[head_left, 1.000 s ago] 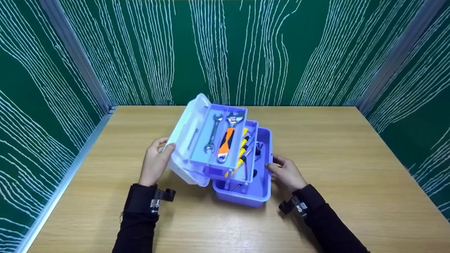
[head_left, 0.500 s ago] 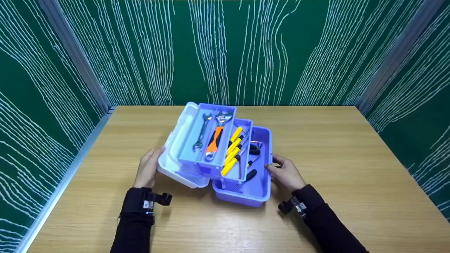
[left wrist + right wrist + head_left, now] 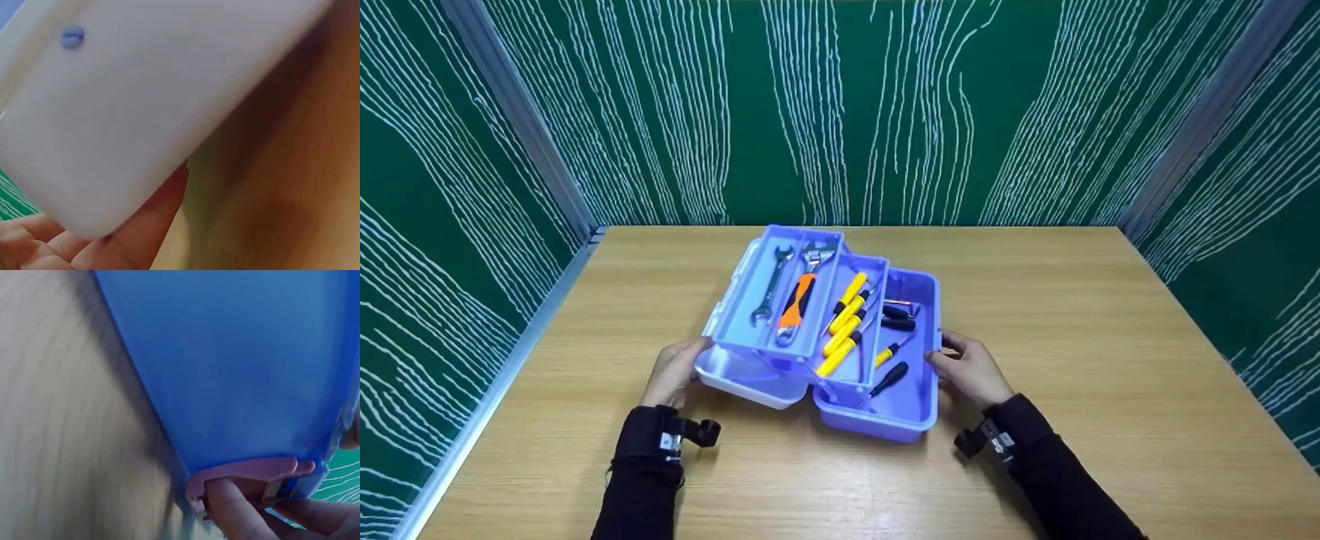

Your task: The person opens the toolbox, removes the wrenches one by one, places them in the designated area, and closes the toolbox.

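Observation:
A purple toolbox point(image 3: 877, 426) stands on the table with its two trays fanned out to the left. My left hand point(image 3: 671, 371) holds the front left corner of the whitish lid point(image 3: 750, 382), which leans outward and down. My right hand point(image 3: 975, 367) grips the right wall, thumb at the rim; in the right wrist view its fingers are at a pink latch point(image 3: 247, 469). The upper tray carries an open-end wrench point(image 3: 772, 289) and an orange-handled adjustable wrench point(image 3: 796, 304). Yellow-handled screwdrivers point(image 3: 847, 322) fill the lower tray. A black-handled tool point(image 3: 890, 379) lies in the base.
The wooden table point(image 3: 1072, 315) extends on all sides of the toolbox. Green panels point(image 3: 877, 112) with white wavy lines close off the back and both sides, with metal posts point(image 3: 521, 112) at the corners.
My left hand has swung the lid left and downward, and the trays have spread left with it, uncovering more of the screwdrivers and base. The right hand stays at the right wall.

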`<state>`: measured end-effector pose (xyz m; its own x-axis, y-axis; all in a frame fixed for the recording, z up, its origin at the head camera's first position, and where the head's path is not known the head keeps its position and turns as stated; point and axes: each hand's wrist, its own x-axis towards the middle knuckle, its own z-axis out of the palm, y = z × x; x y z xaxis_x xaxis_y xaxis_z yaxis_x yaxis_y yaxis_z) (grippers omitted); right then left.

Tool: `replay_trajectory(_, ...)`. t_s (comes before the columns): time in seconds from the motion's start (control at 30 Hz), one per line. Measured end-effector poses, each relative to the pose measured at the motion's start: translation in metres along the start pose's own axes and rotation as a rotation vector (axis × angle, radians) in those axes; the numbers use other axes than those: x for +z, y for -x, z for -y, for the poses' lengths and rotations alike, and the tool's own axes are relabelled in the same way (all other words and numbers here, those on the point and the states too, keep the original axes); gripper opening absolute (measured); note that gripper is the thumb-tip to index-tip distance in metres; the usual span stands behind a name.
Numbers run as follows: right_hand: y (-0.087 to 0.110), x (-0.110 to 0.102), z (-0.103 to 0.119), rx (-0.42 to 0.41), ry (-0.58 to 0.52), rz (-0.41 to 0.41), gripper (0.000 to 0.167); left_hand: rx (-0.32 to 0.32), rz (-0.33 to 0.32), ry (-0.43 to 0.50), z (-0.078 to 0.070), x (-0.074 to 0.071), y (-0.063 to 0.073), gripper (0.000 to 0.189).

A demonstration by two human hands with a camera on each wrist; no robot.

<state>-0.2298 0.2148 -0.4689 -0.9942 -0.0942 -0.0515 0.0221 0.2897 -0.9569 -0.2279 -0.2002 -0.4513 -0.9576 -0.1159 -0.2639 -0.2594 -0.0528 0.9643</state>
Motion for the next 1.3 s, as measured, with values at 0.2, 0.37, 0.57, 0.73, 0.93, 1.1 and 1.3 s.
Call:
replay_trajectory(0.2, 0.0, 0.001, 0.0, 0.003, -0.016, 0.003, 0.054, 0.122, -0.106, -0.322, 0.004, -0.002, 0.004, 0.029)
replay_trajectory(0.37, 0.0, 0.003, -0.001, 0.016, -0.039, -0.004, 0.053, 0.207, -0.131, -0.588, 0.001, -0.003, 0.01, 0.028)
replay_trajectory(0.57, 0.0, 0.004, -0.001, 0.025, -0.035, -0.014, 0.054, 0.217, -0.123, -0.651, 0.003, -0.003, 0.011, 0.026)
replay_trajectory(0.73, 0.001, 0.005, 0.002, 0.033, -0.023, -0.019, 0.055, 0.228, -0.111, -0.676, 0.008, -0.004, 0.008, 0.024)
replay_trajectory(0.93, 0.002, 0.006, 0.005, 0.027, -0.005, -0.021, 0.057, 0.212, -0.086, -0.671, 0.011, -0.002, 0.007, 0.027)
replay_trajectory(1.1, 0.0, 0.006, 0.004, 0.024, 0.024, -0.021, 0.058, 0.238, -0.11, -0.654, -0.002, 0.0, 0.012, 0.033)
replay_trajectory(1.3, 0.0, 0.004, 0.002, 0.018, 0.062, -0.031, 0.057, 0.372, -0.185, -0.604, -0.043, 0.001, 0.025, 0.042)
